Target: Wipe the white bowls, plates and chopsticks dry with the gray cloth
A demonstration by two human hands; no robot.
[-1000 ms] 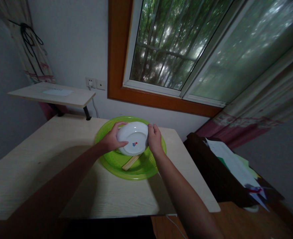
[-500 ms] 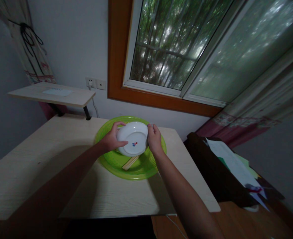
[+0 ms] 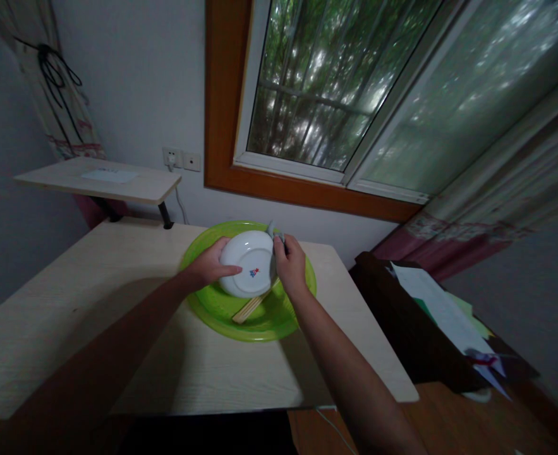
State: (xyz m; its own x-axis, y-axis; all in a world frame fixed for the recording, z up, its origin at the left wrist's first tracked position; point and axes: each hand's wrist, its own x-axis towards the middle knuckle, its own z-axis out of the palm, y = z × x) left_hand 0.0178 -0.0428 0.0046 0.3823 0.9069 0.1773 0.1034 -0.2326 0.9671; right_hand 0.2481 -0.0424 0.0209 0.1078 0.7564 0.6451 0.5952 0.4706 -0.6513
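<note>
A white bowl (image 3: 246,258), its underside with a small red and blue mark turned to me, is tilted over a green basin (image 3: 260,333). My left hand (image 3: 211,261) is closed on the bowl's left edge, thumb across the underside. My right hand (image 3: 290,259) is at the bowl's right edge, fingers closed on a grey cloth (image 3: 271,229), of which only a bit shows above the rim. Below the bowl, light wooden chopsticks (image 3: 250,308) lie in the basin. The bowl's inner side is hidden from me.
The basin stands on a pale wooden table (image 3: 241,379). A raised shelf (image 3: 150,186) with a paper sheet is at the back left. Behind are a wall socket (image 3: 172,158) and a window (image 3: 326,88). Papers (image 3: 435,303) lie on a dark piece of furniture to the right.
My right hand has shifted slightly left along the bowl's edge, and more of the grey cloth shows above the rim. The bowl has moved a little left in my left hand.
</note>
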